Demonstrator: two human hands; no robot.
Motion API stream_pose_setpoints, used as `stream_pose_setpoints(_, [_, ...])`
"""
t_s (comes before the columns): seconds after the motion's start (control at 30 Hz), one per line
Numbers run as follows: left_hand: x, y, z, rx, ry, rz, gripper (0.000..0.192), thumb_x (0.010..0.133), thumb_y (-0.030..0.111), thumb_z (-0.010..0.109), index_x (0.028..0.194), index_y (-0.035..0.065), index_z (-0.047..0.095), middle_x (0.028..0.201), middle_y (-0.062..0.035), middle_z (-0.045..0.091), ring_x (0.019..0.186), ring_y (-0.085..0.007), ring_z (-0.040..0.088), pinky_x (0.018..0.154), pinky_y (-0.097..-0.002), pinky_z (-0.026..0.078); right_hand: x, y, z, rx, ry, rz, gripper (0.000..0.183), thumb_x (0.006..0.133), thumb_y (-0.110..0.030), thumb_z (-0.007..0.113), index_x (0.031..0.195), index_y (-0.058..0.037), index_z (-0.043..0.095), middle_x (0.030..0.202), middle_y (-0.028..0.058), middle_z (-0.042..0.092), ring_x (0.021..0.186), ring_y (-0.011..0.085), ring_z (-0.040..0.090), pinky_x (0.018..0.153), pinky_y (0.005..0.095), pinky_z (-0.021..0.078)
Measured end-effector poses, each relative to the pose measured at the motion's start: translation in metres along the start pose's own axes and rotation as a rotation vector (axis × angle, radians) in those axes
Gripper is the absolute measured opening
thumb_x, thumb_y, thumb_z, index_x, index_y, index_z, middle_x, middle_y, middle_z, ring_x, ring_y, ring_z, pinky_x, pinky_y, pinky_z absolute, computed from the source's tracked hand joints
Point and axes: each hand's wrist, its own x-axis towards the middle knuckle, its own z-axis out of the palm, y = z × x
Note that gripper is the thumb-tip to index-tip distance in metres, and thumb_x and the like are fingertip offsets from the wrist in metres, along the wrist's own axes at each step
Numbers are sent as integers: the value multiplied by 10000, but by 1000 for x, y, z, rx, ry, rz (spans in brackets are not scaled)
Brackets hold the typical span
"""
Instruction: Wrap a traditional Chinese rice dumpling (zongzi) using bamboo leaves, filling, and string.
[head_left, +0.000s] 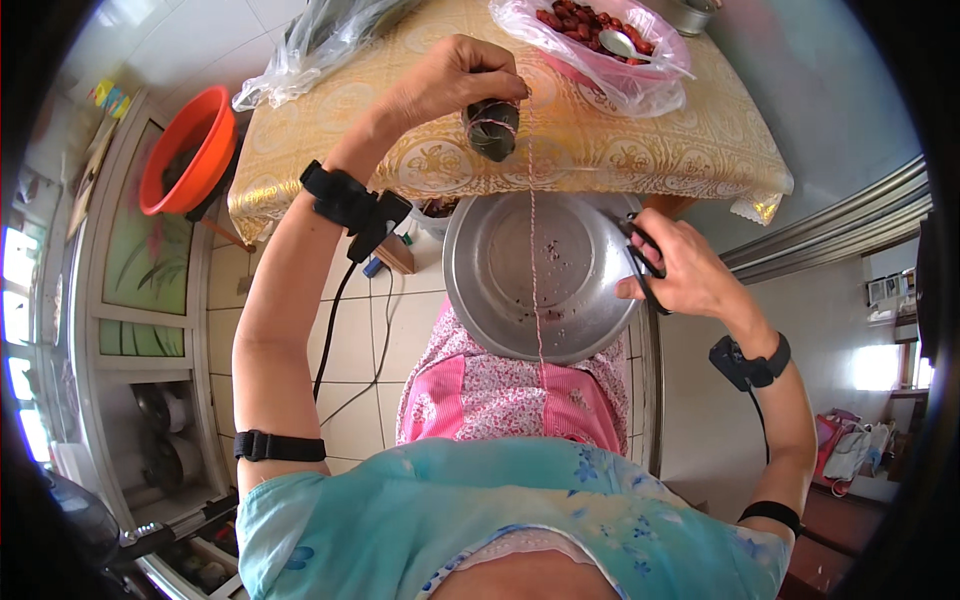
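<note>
My left hand is raised over the table's front edge, pinching a pink-and-white string. Just under its fingers is a dark green leaf-wrapped bundle, apparently a zongzi, with the string wound around it. From my fingers the string runs down across a metal basin to my lap. My right hand grips black-handled scissors at the basin's right rim. The scissors' blades are hard to make out. Dark bits and rice-like grains lie on the basin's bottom.
A patterned gold tablecloth covers the table. On it stand a plastic-lined pink bowl of red dates with a spoon, and a clear plastic bag. An orange basin is at the left. A black cable hangs by my left arm.
</note>
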Motion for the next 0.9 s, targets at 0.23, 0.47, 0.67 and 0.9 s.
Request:
stream_pose_setpoints(0.23, [1,3,-1,-10,-47,-3,181,885,167,656,874,-3,717,781,-26,699,739,-75,638,711,-238,520,32,3,22,-127,-85,-78,631,643,-568,807,726,-1,543,639,170,593,622,372,617,599,426,475])
stream_pose_setpoints(0.47, [0,5,1,-14,-37,17,200,925,175,631,826,10,682,724,30,620,683,-24,547,616,-216,458,56,-10,32,-171,70,-88,638,680,-614,758,616,-7,573,535,169,563,548,388,594,542,440,467])
stream_pose_setpoints(0.67, [0,6,0,16,-40,-28,214,930,193,626,842,8,685,714,31,609,677,-27,543,606,-218,450,53,-1,46,-302,162,-217,591,663,-598,759,544,-35,624,474,150,539,481,353,581,483,429,442])
stream_pose_setpoints(0.9, [-1,2,3,8,-16,6,206,918,190,633,844,7,691,743,6,646,708,-41,578,639,-217,468,34,15,55,-349,53,-173,551,649,-558,786,626,-27,641,537,155,582,538,346,608,536,427,447])
